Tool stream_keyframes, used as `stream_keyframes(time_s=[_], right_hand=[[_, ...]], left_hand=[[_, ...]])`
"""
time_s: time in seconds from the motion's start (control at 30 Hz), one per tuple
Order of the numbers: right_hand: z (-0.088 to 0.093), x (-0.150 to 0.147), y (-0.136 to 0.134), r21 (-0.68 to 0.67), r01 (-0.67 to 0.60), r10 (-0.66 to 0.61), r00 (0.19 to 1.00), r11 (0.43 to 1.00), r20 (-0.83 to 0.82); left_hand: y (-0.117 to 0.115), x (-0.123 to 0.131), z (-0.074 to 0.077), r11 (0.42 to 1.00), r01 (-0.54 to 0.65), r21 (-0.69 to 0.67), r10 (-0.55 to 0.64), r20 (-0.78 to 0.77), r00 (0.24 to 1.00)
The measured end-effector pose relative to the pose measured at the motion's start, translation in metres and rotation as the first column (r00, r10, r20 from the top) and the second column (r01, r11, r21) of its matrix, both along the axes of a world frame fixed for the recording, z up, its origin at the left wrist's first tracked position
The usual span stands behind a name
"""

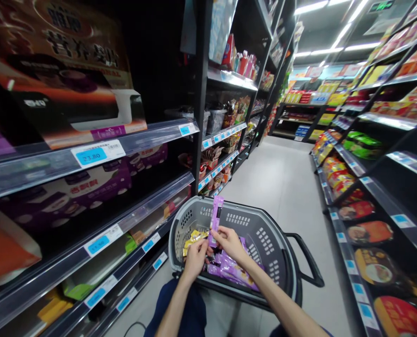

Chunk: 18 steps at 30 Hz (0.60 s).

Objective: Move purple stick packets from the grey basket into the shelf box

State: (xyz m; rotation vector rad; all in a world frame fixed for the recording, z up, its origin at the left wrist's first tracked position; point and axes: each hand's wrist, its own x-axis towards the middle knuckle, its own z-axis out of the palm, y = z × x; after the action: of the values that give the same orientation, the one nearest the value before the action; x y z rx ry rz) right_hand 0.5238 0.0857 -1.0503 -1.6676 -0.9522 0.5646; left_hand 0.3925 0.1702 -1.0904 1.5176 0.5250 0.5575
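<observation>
While both forearms reach up from the bottom of the frame, the person's hands meet over a grey shopping basket point(281, 236) at lower centre, which stands on the aisle floor point(285, 178). The right hand point(230, 242) pinches the lower end of a purple packet point(216, 216) between thumb and fingertips. Its grip is closed on the packet, which stands upright just inside the basket's far wall. The left hand point(195, 256) is curled just beside it, fingers bent toward the packet's lower edge. Whether its grip has hold of the packet, of something beneath it, or of nothing cannot be told from this angle.

Several loose purple packets point(231, 271) already lie in the basket, heaped under the right wrist, and a few yellow packets point(193, 236) rest against the left inner wall. By the look of it, only the near left part of the basket is filled, and the right side shows bare grey mesh. The black handle point(308, 262) juts out to the right. Along the left of the frame, shelves point(152, 140) carry boxed goods behind price strips, and one blue tag point(92, 155) reads 23.80.
</observation>
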Motion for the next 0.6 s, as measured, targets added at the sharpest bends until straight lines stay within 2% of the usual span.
stream_keyframes(time_s=[0.17, 0.4, 0.6], right_hand=[[0.001, 0.0, 0.002, 0.026, -0.079, 0.081, 0.992, 0.997, -0.094], [0.014, -0.003, -0.004, 0.057, -0.193, 0.198, 0.973, 0.98, -0.114], [0.013, -0.003, -0.004, 0.032, -0.21, 0.212, 0.971, 0.977, -0.111]], left_hand=[[0.001, 0.0, -0.003, 1.0, -0.012, 0.002, 0.012, 0.022, 1.0], [0.0, -0.001, 0.001, 1.0, -0.012, -0.018, 0.012, 0.013, 1.0], [-0.001, -0.001, 0.003, 0.998, -0.017, -0.055, 0.019, 0.031, 0.999]])
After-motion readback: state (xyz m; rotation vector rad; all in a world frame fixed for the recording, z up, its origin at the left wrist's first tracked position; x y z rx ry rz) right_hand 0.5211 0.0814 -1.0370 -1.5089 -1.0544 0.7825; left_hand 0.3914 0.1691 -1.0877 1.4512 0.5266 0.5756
